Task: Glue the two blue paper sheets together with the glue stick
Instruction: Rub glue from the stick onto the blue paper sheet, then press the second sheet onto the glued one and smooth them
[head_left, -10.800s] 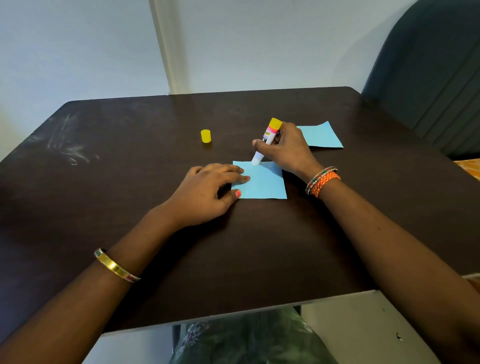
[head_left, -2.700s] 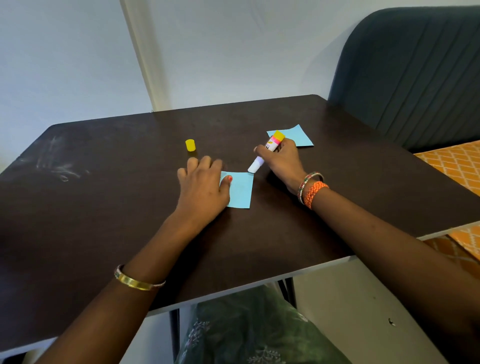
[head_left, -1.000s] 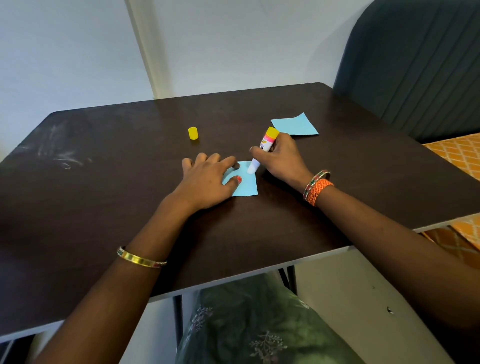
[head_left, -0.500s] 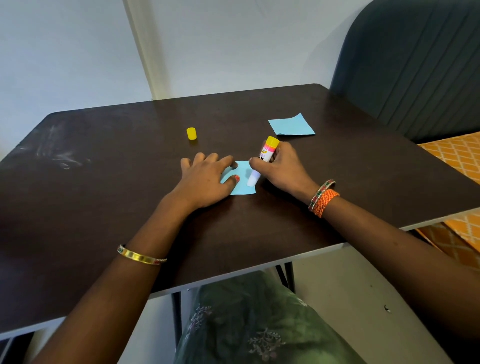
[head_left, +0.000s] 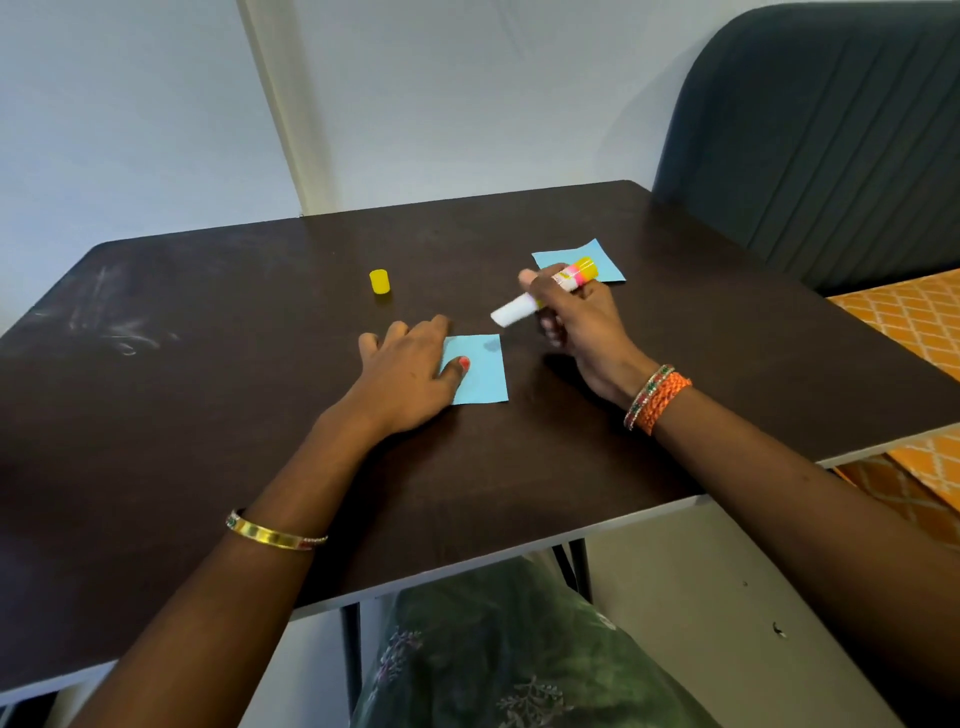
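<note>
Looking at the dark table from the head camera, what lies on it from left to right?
Small yellow plastic cap → left hand pressing the near light-blue paper sheet → right hand holding the white glue stick → far light-blue paper sheet, all on the dark brown table.

- Left hand (head_left: 410, 371) lies flat, fingers spread and straight, thumb pressing down.
- Right hand (head_left: 576, 317) is raised, fingers curled in a grip, wrist bent.

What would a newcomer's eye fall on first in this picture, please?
Probably the bright glue stick, uncapped and gripped by the right hand above the dark table. Below it, the left hand rests on a blue paper sheet; the second sheet and a yellow cap lie farther back.
</note>
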